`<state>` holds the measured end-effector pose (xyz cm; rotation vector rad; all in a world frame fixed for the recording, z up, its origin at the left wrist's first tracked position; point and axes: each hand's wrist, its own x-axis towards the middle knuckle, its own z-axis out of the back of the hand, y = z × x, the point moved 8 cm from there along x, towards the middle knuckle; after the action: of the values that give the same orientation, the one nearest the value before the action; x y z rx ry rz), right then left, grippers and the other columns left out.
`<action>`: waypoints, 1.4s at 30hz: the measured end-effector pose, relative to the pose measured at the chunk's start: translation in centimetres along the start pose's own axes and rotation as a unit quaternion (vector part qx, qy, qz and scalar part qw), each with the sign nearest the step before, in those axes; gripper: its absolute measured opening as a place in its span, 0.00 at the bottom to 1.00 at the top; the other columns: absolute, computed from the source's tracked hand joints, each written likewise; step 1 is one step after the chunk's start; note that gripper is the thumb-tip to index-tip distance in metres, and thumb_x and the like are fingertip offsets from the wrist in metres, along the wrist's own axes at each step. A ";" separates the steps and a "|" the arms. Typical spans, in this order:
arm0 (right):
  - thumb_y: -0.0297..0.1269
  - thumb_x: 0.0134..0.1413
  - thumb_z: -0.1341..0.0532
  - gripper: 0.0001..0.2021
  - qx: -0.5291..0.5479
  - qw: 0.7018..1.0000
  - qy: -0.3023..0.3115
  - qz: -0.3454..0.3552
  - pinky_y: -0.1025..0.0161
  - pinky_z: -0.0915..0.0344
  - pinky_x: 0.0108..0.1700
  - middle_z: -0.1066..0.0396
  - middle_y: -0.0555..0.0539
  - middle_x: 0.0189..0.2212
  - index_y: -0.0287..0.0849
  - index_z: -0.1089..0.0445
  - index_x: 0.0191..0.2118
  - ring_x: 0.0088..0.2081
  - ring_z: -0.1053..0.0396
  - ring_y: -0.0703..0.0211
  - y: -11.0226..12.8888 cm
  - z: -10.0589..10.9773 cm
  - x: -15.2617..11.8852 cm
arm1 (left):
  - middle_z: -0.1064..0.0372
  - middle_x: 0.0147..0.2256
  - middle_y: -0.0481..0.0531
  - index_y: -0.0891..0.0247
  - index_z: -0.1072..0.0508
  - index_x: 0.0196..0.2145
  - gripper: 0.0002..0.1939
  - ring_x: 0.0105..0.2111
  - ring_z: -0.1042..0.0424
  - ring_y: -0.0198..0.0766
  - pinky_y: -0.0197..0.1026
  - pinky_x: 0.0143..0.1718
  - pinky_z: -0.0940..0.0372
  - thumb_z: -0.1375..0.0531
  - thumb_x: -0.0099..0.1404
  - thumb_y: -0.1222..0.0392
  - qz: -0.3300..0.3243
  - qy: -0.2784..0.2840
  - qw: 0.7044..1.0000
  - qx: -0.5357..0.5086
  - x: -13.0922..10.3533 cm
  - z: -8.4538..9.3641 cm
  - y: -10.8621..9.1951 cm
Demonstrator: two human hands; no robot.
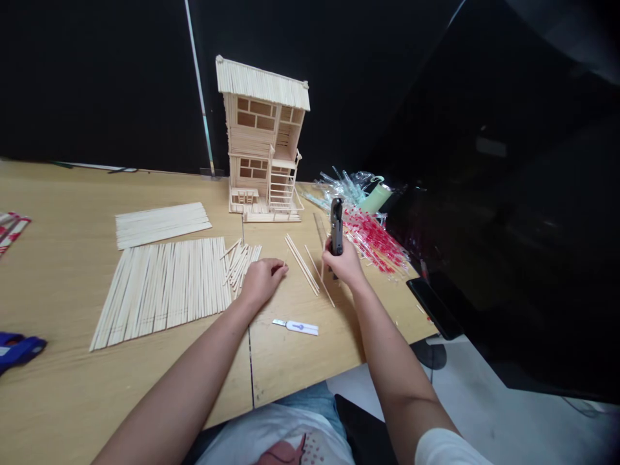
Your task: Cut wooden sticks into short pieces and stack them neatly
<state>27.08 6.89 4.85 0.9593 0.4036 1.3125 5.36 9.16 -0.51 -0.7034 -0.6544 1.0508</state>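
Observation:
My left hand (264, 279) rests low over the table, fingertips pinched on what looks like a short, thin wooden stick. Beside it lies a loose pile of short stick pieces (238, 263). My right hand (345, 261) is wrapped round a dark grey and black hand tool (336, 226), held upright; its exact kind is hard to make out. Between the hands lie several long thin sticks (303, 265). A white-handled craft knife (301, 327) lies nearer to me, its blade pointing left.
A stick-built house model (264, 142) stands at the back. Left are a sheet of laid sticks (162, 287) and a smaller panel (162, 224). Right are red-patterned plastic packets (375, 239), a green cylinder (376, 197) and a phone (434, 308). A blue object (19, 349) sits far left.

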 end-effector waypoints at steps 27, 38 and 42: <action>0.44 0.50 0.32 0.13 0.213 0.972 0.065 0.076 0.61 0.32 0.37 0.34 0.54 0.27 0.45 0.37 0.33 0.31 0.31 0.59 3.5 -7.5 -2.5 | 0.19 0.38 0.51 0.57 0.17 0.39 0.11 0.35 0.22 0.41 0.37 0.36 0.37 0.39 0.66 0.55 -0.032 0.038 0.999 -0.020 0.2 0.6 -0.4; 0.49 0.53 0.35 0.15 0.061 0.996 0.033 0.047 0.63 0.36 0.37 0.30 0.52 0.29 0.44 0.35 0.37 0.31 0.32 0.59 4.1 -5.0 -2.3 | 0.19 0.34 0.49 0.58 0.18 0.34 0.10 0.33 0.24 0.40 0.37 0.37 0.37 0.40 0.64 0.56 -0.018 0.024 0.999 -0.014 0.3 0.9 -0.4; 0.52 0.56 0.37 0.18 -0.142 0.989 0.047 0.000 0.64 0.42 0.34 0.28 0.48 0.30 0.42 0.32 0.41 0.32 0.31 0.56 3.7 -3.0 -3.1 | 0.21 0.29 0.50 0.60 0.19 0.31 0.12 0.30 0.26 0.38 0.37 0.35 0.40 0.41 0.65 0.57 -0.016 -0.001 0.999 0.028 0.2 2.0 -0.6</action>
<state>21.79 4.95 5.19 0.6613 0.2792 1.3759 4.22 9.56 1.17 -0.6413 -0.6353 1.0359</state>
